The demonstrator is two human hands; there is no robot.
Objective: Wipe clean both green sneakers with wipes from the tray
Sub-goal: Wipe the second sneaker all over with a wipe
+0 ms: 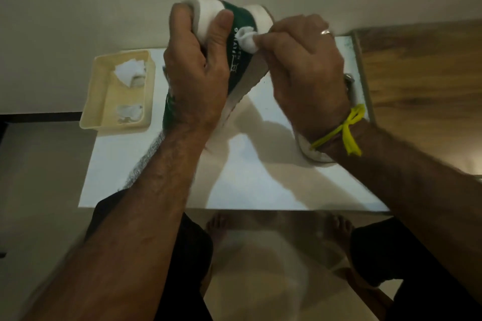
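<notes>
The left hand (193,68) grips a green sneaker (241,60) and holds it up above the white tabletop (260,177). Its fingers curl around the white sole and its thumb lies on the green side. The right hand (305,70) pinches a small white wipe (246,39) and presses it on the side of the sneaker, by the white letters.

Left of the sneaker sits a cream tray (91,101) at the tabletop's far left corner, with crumpled wipes (130,73) inside. A yellow band (347,128) is tied on the right wrist. Under that wrist a bit of a white thing (313,154) shows; I cannot tell what it is.

Below the sneaker the tabletop is bare up to its near edge. Right of it is a wooden surface (422,81).
</notes>
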